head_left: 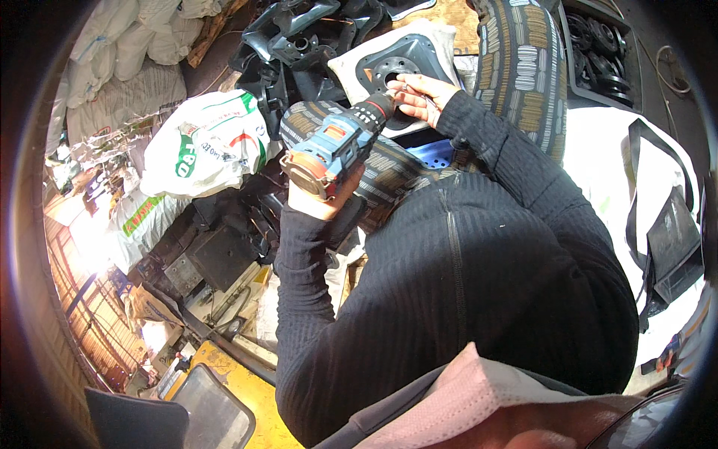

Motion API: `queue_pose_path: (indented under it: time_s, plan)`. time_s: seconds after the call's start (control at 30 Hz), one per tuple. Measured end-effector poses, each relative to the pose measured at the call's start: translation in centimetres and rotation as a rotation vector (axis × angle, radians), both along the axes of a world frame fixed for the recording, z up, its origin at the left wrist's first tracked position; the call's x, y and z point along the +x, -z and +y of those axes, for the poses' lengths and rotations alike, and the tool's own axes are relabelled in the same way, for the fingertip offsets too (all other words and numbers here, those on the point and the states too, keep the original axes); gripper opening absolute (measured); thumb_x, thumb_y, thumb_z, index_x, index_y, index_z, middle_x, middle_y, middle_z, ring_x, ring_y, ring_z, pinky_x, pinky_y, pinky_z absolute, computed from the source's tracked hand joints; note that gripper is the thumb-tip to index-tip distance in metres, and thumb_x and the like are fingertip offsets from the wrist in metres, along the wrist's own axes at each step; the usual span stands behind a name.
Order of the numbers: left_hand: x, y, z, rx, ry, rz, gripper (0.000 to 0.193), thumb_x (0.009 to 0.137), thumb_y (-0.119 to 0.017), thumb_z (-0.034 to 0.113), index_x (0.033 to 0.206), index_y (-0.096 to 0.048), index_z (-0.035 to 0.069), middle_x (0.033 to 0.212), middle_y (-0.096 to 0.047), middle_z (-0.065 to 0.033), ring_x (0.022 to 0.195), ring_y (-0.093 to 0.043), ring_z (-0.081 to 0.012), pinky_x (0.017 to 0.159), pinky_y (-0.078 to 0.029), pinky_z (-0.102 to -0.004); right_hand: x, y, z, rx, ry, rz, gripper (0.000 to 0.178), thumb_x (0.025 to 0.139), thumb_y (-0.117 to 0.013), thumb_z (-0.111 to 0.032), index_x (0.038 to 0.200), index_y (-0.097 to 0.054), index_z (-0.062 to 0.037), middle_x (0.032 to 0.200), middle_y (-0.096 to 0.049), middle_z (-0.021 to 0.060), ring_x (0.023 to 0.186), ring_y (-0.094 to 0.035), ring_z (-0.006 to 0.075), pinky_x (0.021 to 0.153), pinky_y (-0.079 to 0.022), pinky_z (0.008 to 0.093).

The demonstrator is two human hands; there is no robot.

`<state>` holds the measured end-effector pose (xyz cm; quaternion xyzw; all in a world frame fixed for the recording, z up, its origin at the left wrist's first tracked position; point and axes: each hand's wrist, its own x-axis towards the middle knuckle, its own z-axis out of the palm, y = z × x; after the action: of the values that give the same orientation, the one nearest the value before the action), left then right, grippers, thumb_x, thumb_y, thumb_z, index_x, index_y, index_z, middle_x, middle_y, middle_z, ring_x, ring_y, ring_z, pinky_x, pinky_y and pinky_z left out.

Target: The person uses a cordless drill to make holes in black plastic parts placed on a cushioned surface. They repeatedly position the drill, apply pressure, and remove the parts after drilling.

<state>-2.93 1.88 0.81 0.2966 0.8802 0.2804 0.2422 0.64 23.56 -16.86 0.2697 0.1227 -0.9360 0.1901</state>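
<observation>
My left hand (323, 202) is closed round the grip of a blue and black cordless drill (335, 144), which points up and to the right. At the front of its chuck, my right hand (420, 101) has its fingers pinched together; whatever small thing they hold is too hidden to make out. Just beyond the fingers lies a dark square part (407, 54) with a round, holed centre. It rests on a white cushion-like pad (444, 41) over my patterned trouser legs (521, 75).
Black moulded parts (299, 41) are piled beyond my left leg. White sacks (213, 142) stand at the left. A grey crate (627, 75) of black round parts sits at the far right, above a white bag (598, 150) with a black strap. A blue perforated piece (431, 155) lies between my legs.
</observation>
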Motion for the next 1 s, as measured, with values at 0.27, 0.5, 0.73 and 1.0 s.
queue_pose_path:
  time_s: [0.27,0.5,0.73,1.0]
  plan:
    - [-0.1,-0.2,1.3,-0.057,0.122,0.157,0.017,0.076,-0.065,0.01,0.091,-0.062,0.004,0.073,-0.063,-0.0052,0.06,-0.06,-0.0178,0.056,-0.048,-0.0308,0.0,-0.3,-0.2,0.018,0.001,-0.042,0.025,0.09,-0.055,-0.02,0.108,-0.056,-0.003,0.106,-0.063,0.0095,0.089,-0.063,0.0162,0.074,-0.055,0.0291]
    - [0.2,1.6,2.1,-0.013,0.08,-0.158,0.066,0.074,-0.064,0.003,0.132,-0.034,0.008,0.124,-0.048,-0.0111,0.104,-0.055,-0.0215,0.09,-0.047,-0.0332,-0.2,1.4,-0.2,0.049,-0.009,-0.067,0.021,0.086,-0.06,-0.02,0.1,-0.06,-0.0042,0.093,-0.065,0.0072,0.078,-0.064,0.0137,0.066,-0.055,0.0274]
    - [-4.4,3.9,2.1,-0.322,0.295,0.237,0.06,0.072,-0.069,0.023,0.122,-0.043,0.004,0.115,-0.055,-0.0128,0.107,-0.054,-0.0258,0.09,-0.044,-0.0366,0.8,6.6,1.6,0.6,0.042,-0.132,0.026,0.087,-0.059,-0.027,0.103,-0.065,-0.008,0.079,-0.063,0.0018,0.062,-0.054,0.0066,0.052,-0.044,0.0207]
    - [-7.3,6.1,3.7,-0.336,0.154,0.095,0.039,0.075,-0.063,0.033,0.11,-0.058,0.017,0.104,-0.061,-0.006,0.095,-0.058,-0.0272,0.082,-0.046,-0.0392,-1.2,6.0,0.6,1.07,-0.141,-0.121,0.034,0.075,-0.074,-0.028,0.094,-0.067,-0.0017,0.085,-0.066,0.0034,0.076,-0.058,0.0085,0.072,-0.045,0.0213]
